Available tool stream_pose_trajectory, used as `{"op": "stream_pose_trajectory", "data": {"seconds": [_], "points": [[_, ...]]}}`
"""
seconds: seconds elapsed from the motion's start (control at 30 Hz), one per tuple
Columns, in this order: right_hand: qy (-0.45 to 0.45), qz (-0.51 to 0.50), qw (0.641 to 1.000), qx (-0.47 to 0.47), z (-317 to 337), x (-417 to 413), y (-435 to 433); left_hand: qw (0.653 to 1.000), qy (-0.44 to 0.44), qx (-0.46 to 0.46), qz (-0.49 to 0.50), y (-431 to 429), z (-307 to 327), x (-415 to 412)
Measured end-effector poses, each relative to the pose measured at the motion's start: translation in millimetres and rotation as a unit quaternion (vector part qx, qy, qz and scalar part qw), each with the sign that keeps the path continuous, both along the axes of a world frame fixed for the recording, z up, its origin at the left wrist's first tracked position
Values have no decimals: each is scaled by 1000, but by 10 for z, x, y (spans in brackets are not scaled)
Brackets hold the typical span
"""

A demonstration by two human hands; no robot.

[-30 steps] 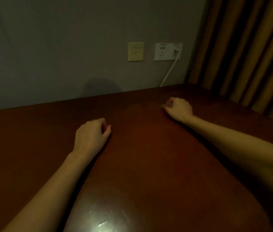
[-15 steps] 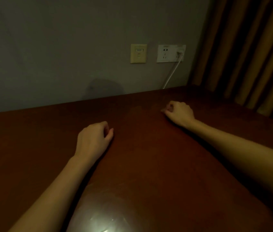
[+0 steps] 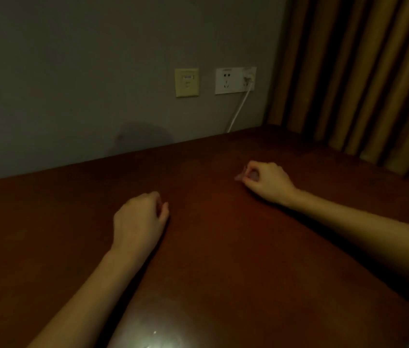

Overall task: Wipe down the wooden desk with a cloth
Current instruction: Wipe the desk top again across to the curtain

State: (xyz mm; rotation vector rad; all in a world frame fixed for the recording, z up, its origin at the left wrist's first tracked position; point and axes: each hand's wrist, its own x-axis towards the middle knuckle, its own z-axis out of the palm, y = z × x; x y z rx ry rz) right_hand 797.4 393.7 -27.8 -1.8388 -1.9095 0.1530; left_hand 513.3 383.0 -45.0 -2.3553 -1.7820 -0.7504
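Two grips resting on desk [image 3: 223, 259] | left grip [image 3: 139, 219] loosely curled | right grip [image 3: 266, 180] pinched, contents unclear

A single wide-angle camera, worn on the head, looks forward and down across the tabletop [image 3: 223, 259]. It faces the wall [image 3: 73, 79] with its sockets [image 3: 235, 80], and the curtain [image 3: 364, 71] fills the upper right. The view is close: both forearms reach in from the lower edges, the left hand [image 3: 139, 219] nearer than the right hand [image 3: 267, 180].

Dark wooden desk [image 3: 223, 259], left hand [image 3: 138, 222], right hand [image 3: 266, 180] apparently resting
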Motion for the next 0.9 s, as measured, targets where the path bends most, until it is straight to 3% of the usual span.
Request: {"op": "stream_pose_trajectory", "data": {"seconds": [0.1,0.17,0.33,0.4,0.47,0.6,0.7,0.8,0.9], "points": [[-45,-113,992,16,-60,-116,425,998,17,10,-55,-238,-4,308],[-55,-101,993,26,-62,-454,388,998,19,8,-66,-279,-15,373],[-38,170,984,34,-83,-864,-662,999,-2,8,-52,-293,-33,322],[-12,219,976,11,-61,-656,-982,999,-1,11,-53,-291,-33,329],[-11,160,987,0,-20,-325,-876,998,-10,7,-59,-294,-36,332],[-19,-55,998,-22,17,106,-44,999,-12,3,-52,-308,-20,328],[-40,-110,993,7,-31,-153,316,999,-21,-5,-45,-327,-29,306],[-37,1,999,13,-49,-677,46,999,-23,-5,-26,-316,-19,299],[-42,204,978,21,-16,-802,-858,1000,-23,3,-19,-307,-35,316]]}}
